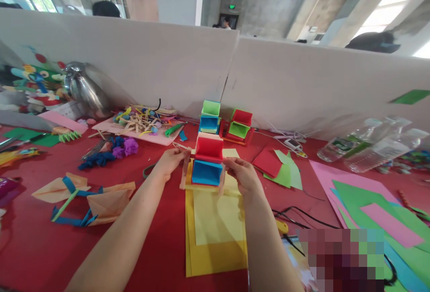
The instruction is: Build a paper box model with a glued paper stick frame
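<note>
In the middle of the table stands a paper model (pixel 209 148) with a red folded box over a blue one, on a yellow base with pale upright strips at the sides. My left hand (pixel 172 163) is closed in a pinch at its left side, around a thin stick end. At the right side, my right hand (pixel 241 174) pinches the model's edge; the exact part between the fingers is hidden. Yellow paper sheets (pixel 218 256) lie under and in front of the model. Behind it are two similar models, a green-and-blue one (pixel 210 122) and a red-and-green one (pixel 239 124).
Left are an orange-and-blue paper construction (pixel 110 204), purple crumpled paper (pixel 130 147), a pink sheet with sticks (pixel 144 124) and a metal jug (pixel 85 88). Right are red paper (pixel 268 162), plastic bottles (pixel 379 148), green sheets (pixel 372 202) and a black cable (pixel 302 210). A white partition (pixel 151 68) stands behind.
</note>
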Available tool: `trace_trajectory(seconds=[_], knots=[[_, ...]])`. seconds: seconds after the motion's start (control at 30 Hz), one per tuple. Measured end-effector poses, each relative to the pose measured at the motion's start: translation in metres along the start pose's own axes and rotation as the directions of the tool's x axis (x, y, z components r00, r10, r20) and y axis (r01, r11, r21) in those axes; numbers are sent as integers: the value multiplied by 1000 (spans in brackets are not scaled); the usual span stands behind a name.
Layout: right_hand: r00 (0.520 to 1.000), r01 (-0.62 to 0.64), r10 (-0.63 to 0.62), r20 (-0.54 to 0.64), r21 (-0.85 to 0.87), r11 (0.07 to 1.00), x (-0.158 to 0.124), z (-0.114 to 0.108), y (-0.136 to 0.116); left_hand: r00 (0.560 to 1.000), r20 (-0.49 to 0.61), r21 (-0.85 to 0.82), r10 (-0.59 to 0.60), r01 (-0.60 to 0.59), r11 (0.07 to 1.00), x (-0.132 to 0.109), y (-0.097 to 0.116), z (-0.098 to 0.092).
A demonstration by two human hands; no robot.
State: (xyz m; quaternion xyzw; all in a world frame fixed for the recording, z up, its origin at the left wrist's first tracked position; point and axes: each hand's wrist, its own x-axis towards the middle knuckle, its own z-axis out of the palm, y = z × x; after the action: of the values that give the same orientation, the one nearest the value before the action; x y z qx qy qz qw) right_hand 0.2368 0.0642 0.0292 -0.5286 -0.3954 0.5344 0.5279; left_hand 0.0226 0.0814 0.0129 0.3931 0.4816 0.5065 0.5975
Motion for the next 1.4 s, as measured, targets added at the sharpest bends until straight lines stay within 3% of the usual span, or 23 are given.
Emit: trace_trajectory(seconds=[0.53, 0.77, 1.1, 1.4], knots=[[1000, -11, 10, 20, 38, 999, -4, 3, -4, 997, -81, -90, -18, 11, 996, 0, -3, 10], [1000, 29, -28, -6, 31, 999, -4, 4, -4, 983, -168, -120, 74, -95, 988, 0, -2, 15], [995, 79, -81, 49, 46, 996, -6, 6, -7, 985, -136, -80, 102, -114, 990, -2, 0, 14], [985, 134, -130, 110, -32, 990, -12, 10, -12, 989, -41, 11, 140, -140, 990, -11, 17, 6]])
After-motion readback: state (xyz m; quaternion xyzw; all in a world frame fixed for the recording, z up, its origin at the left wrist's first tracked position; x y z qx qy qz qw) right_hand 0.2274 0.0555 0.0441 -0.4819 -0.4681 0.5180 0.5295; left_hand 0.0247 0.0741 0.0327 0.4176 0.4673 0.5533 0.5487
